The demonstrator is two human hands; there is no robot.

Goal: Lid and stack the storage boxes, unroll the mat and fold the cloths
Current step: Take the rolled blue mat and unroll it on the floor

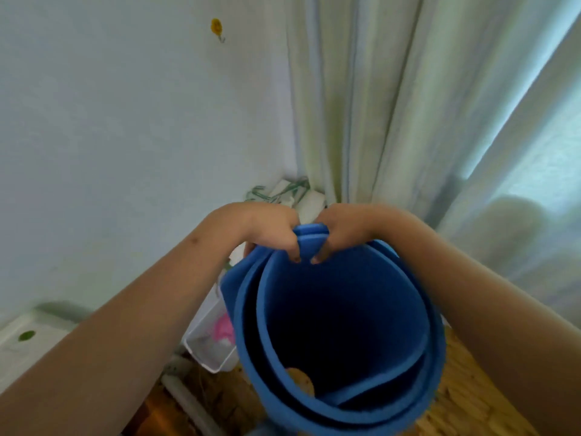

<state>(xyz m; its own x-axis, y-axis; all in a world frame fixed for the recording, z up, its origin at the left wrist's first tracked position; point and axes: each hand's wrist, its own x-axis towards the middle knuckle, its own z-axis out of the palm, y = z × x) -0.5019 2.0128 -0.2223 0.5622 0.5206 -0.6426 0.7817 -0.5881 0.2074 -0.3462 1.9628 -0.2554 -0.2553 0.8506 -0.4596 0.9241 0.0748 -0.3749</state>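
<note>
A blue foam mat (339,335) stands rolled in a loose upright tube in front of me, and I look down into its dark hollow. My left hand (270,231) grips the far top rim of the roll, fingers curled over the edge. My right hand (342,231) grips the same rim just beside it. A clear plastic storage box (210,344) with something pink inside sits on the floor left of the mat, partly hidden behind it. White cloth with green print (289,191) lies in the corner behind my hands.
A pale wall fills the left, with a yellow hook (216,27) high up. Light curtains (393,105) hang at the right over a window. A white lid or box (28,335) with a green sticker lies at the lower left. White pipes (185,391) run above the woven floor.
</note>
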